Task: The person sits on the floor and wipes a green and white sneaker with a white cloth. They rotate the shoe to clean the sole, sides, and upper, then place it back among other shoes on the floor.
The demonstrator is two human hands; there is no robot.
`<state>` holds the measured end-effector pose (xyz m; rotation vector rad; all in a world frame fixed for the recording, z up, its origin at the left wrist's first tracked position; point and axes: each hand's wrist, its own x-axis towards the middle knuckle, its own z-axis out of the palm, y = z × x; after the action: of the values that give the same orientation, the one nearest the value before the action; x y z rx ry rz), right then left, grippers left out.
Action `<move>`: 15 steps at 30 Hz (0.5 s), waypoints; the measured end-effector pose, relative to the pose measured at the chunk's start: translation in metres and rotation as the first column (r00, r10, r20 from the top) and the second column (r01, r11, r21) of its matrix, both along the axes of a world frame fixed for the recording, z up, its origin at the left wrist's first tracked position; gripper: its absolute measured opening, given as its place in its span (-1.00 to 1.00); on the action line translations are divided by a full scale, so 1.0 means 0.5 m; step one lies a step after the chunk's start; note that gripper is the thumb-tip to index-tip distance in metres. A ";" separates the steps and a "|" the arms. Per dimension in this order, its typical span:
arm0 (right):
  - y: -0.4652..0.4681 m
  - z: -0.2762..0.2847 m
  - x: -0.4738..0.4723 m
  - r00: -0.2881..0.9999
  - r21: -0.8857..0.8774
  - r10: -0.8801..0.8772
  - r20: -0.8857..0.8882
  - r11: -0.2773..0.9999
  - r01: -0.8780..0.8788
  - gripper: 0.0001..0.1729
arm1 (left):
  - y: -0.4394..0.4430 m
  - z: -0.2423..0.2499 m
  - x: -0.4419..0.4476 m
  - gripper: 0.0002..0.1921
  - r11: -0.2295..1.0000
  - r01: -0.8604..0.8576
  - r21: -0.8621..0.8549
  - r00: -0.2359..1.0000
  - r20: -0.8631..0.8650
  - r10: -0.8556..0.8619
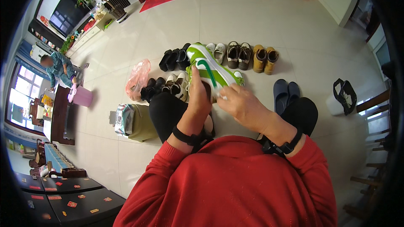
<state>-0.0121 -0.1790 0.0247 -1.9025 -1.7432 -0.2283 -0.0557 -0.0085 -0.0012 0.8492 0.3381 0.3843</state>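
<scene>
A green and white sneaker (206, 64) is held up before me, its side turned upward. My left hand (199, 90) grips it near the collar, with the thumb along its side. My right hand (238, 101) is closed on a small whitish item, blurred and too unclear to name, against the sneaker near its heel end. Part of another green and white shoe (239, 77) shows just behind. Beyond stand white shoes (219, 52), brown lace-up shoes (245, 55) and tan boots (259, 58). Black shoes (184, 57) are to the left of the sneaker.
A pink plastic bag (139, 78) lies left of the shoes. An olive stool or box (142, 123) bears a pack of wipes (124, 119). Dark slippers (281, 93) are by my right knee; a bin with a black bag (345, 96) stands farther right. A person (60, 69) sits far left.
</scene>
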 end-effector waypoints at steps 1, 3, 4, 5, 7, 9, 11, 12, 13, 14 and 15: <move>-0.008 0.000 0.002 1.000 -0.018 -0.013 -0.003 1.000 0.013 -0.84 | 0.002 -0.004 0.011 -0.42 0.993 -0.030 -0.112 0.999 0.013 0.032; -0.020 0.009 0.008 0.998 -0.128 -0.044 -0.036 0.991 0.039 -0.78 | 0.023 -0.004 0.020 -0.44 0.964 -0.030 -0.262 0.999 0.022 0.037; -0.021 0.020 0.018 0.995 0.068 -0.101 -0.007 0.993 0.102 -0.73 | 0.023 -0.007 0.019 -0.44 0.975 -0.045 -0.219 0.998 0.032 0.054; -0.018 0.031 0.026 0.992 0.215 -0.130 -0.011 0.968 0.129 -0.72 | 0.024 -0.007 0.021 -0.44 0.985 -0.064 -0.160 0.996 0.055 0.073; -0.003 0.056 0.036 0.969 0.411 -0.234 -0.081 0.877 0.247 -0.70 | 0.018 -0.007 0.016 -0.47 0.984 -0.059 -0.171 0.997 0.044 0.068; 0.029 0.073 0.040 0.971 0.402 -0.236 -0.040 0.886 0.231 -0.73 | 0.004 -0.006 0.016 -0.49 0.990 -0.026 -0.141 0.996 0.080 0.037; 0.070 0.076 0.036 0.986 0.349 -0.169 0.000 0.924 0.158 -0.83 | -0.013 -0.003 0.013 -0.53 0.995 -0.004 -0.097 0.993 0.114 0.015; 0.090 0.071 0.028 0.979 0.295 -0.198 0.046 0.939 0.176 -0.83 | -0.015 0.002 0.012 -0.55 0.993 0.019 -0.112 0.994 0.111 -0.007; 0.104 0.063 0.023 0.969 0.151 -0.229 0.087 0.965 0.215 -0.84 | -0.021 0.005 0.001 -0.53 0.989 0.031 -0.142 0.997 0.074 -0.021; 0.103 0.052 0.021 0.972 0.245 -0.207 0.115 0.954 0.174 -0.83 | -0.021 0.010 -0.004 -0.53 0.995 -0.014 -0.103 0.999 0.041 0.019; 0.101 0.038 0.016 0.974 0.258 -0.190 0.126 0.954 0.153 -0.83 | -0.018 0.014 -0.011 -0.52 0.996 -0.054 -0.069 0.997 0.046 0.057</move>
<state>-0.0042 -0.1287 0.0435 -1.8919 -1.5572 -0.6384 -0.0610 -0.0176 0.0061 0.7646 0.3293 0.4419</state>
